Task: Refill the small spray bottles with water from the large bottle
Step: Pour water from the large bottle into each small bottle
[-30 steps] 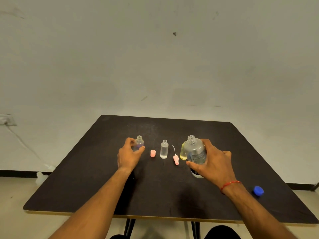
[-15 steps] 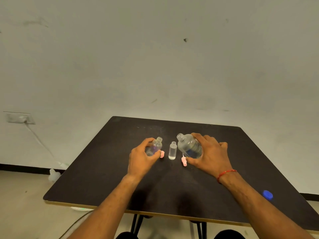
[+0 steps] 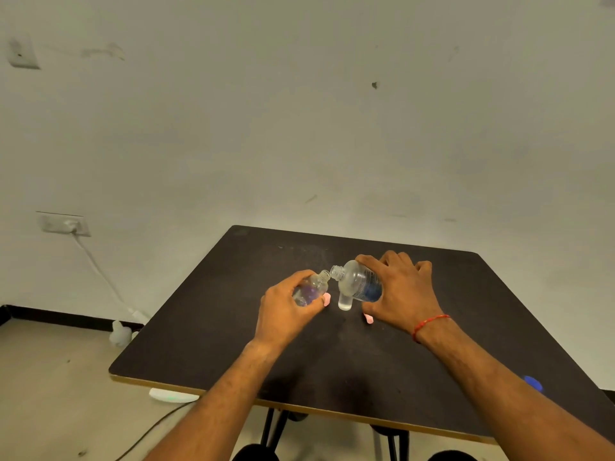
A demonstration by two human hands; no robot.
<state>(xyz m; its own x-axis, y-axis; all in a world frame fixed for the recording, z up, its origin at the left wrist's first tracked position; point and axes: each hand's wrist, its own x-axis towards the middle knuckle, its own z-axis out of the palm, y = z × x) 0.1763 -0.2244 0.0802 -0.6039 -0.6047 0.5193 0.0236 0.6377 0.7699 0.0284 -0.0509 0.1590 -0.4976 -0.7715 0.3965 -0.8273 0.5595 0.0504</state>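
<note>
Both bottles have come together since half a second ago: the large bottle [image 3: 359, 282] has tipped further to the left, and the small bottle [image 3: 311, 289] has lifted and leaned right to meet it. Their open mouths now sit almost touching above the counter [image 3: 233, 327].

Left fingers [image 3: 301, 277] are curled round the small bottle, the thumb along its upper side and the others wrapped beneath. The left hand [image 3: 286, 314] grips it by the body, clear of the counter, with its neck pointing up and to the right. A purple tint shows low in this bottle.

Right fingers [image 3: 369, 261] curl over the back of the large bottle with the thumb below it. The right hand [image 3: 402, 294] holds it tilted steeply, neck to the left, and a blue label shows near the palm. Whether water is passing between the two mouths cannot be told.

A second small bottle [image 3: 345, 302], clear and uncapped, stands upright on the counter just under the large bottle's shoulder, its top hidden behind it. A pink cap [image 3: 327, 299] sits just left of it, close to the left fingertips. A pink sprayer [image 3: 367, 318] lies on the counter near the right thumb, only its end showing.

A red thread [image 3: 429, 322] circles the right wrist. A blue cap [image 3: 533, 383] lies well apart from the bottles, near the counter's right edge beside the right forearm. On the wall to the left a socket [image 3: 63, 224] has a white cable [image 3: 100, 274] running down to the floor.
</note>
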